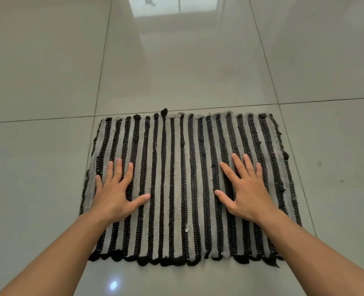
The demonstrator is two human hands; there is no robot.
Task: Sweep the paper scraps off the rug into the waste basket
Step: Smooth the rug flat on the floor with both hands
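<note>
- Head view is looking down on a woven rug (176, 184) with black and grey stripes; it is lying flat on a glossy tiled floor (48, 71), its stripes running from the near edge to the far edge
- left hand (112, 195) is resting palm down on the rug, close to the rug's left edge and about midway between its near and far edges; its grip is fully spread, fingers fanned apart and thumb pointing toward the rug's middle, and it is holding nothing
- right hand (247, 189) is lying palm down toward the rug's right edge, roughly level with the other hand; its grip is likewise wide open, fingers splayed flat on the weave, with nothing in it
- both bare forearms are reaching in from the bottom corners of the picture, crossing the rug's near edge; a wide band of stripes is showing uncovered between the two hands
- small dark knots and tufts are sticking out along the rug's far edge and right edge, and a ragged black fringe is lining the near edge
- pale threads or specks are showing on the weave near the rug's middle; whether any of them is paper I cannot tell
- floor is reflecting a bright window patch beyond the rug's far edge.
</note>
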